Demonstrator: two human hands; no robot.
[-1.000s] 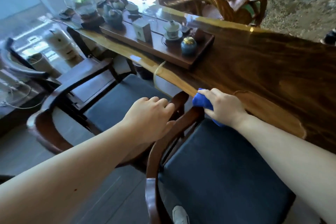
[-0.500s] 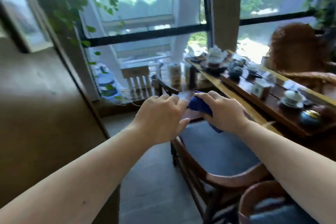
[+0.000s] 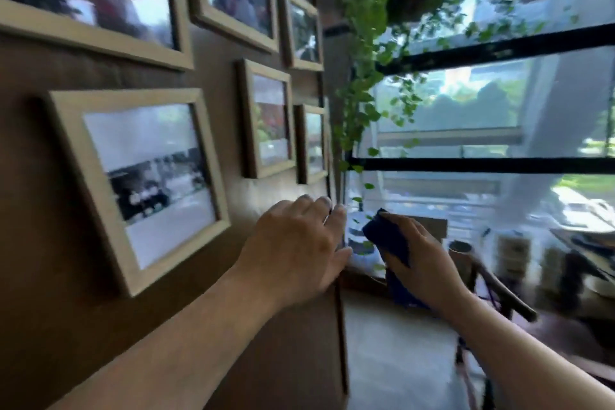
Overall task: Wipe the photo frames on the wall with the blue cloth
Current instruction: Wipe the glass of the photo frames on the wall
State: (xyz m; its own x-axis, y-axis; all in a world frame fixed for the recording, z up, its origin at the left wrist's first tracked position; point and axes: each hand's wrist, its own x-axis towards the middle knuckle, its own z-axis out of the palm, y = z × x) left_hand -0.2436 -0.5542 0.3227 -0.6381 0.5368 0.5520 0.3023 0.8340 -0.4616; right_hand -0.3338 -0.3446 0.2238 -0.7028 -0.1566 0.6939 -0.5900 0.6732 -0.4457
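Right hand (image 3: 421, 261) grips the bunched blue cloth (image 3: 387, 238), ready for wiping, right of the wall's photo frames (image 3: 139, 183). Left hand (image 3: 296, 250) empty, fingers loosely spread, free to steady frames.

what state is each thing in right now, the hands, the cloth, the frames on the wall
right hand: closed around the cloth, held off the wall
bunched blue cloth: gripped, touching no frame
left hand: empty, fingers loosely curled, in front of the wall's edge
large pale wooden photo frame: hanging on the brown wall, not yet touched
smaller pale wooden frame: hanging, untouched
trailing green vine: hanging down by the window
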